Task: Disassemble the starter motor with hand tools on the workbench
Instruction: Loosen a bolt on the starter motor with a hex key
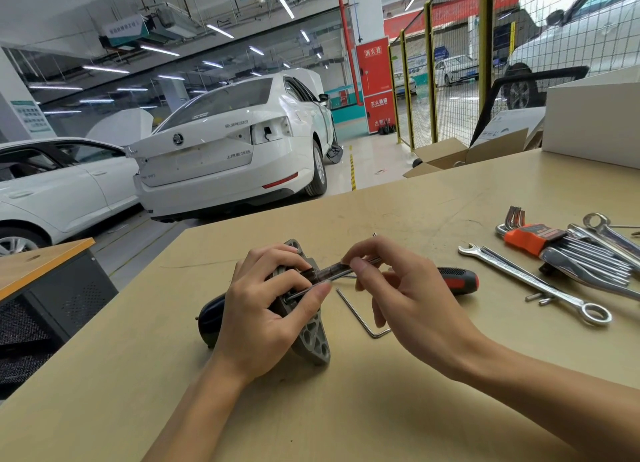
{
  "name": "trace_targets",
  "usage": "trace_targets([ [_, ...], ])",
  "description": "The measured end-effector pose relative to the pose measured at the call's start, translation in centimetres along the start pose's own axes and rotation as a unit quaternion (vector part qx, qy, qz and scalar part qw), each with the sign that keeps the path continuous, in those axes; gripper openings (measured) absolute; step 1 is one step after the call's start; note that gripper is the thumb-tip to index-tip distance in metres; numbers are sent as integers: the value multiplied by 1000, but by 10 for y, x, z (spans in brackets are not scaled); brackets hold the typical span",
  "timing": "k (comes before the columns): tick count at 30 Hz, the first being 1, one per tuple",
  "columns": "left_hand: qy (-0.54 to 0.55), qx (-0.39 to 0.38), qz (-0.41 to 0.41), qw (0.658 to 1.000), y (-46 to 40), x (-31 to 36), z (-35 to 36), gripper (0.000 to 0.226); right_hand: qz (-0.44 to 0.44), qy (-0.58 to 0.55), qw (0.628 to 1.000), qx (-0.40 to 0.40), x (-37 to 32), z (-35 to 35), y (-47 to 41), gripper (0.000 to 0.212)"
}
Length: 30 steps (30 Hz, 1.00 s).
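Both hands grip starter motor mid-workbench, tools rightward.

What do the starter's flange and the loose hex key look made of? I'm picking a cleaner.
The flange looks like cast aluminium or a similar alloy: dull matte grey with moulded pockets. The hex key looks like steel with a satin silver finish: a thin bent rod with slight glints. Neither can be confirmed by sight alone.

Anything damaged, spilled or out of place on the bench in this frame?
Nothing stands out. The left hand grips the starter motor, the right hand pinches a long bolt, and a loose hex key and wrenches lie flat nearby.
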<state>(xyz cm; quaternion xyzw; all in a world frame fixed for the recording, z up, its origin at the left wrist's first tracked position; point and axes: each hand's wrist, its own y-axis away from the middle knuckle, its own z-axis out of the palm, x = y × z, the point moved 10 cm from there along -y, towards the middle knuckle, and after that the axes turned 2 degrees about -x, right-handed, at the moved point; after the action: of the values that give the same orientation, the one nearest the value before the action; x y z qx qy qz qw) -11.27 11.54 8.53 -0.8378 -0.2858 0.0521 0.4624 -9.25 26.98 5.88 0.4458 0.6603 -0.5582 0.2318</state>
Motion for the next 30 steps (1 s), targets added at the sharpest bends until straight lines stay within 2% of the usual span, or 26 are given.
trace_targets([
  [3,1,-2,-2,1000,0,-1,0,35,5,5,1000,8,2,-2,0,12],
  [10,0,-1,0,1000,0,-1,0,36,0,19,1000,12,1,-3,0,40],
  [14,1,-1,-1,1000,0,-1,0,35,10,4,1000,17,3,-4,0,42],
  [18,2,-1,-3,1000,0,-2,0,35,21,0,1000,16,6,-3,-1,37],
  [30,2,1,-1,1000,0,-1,0,35,27,-18,999,8,6,-3,-1,5],
])
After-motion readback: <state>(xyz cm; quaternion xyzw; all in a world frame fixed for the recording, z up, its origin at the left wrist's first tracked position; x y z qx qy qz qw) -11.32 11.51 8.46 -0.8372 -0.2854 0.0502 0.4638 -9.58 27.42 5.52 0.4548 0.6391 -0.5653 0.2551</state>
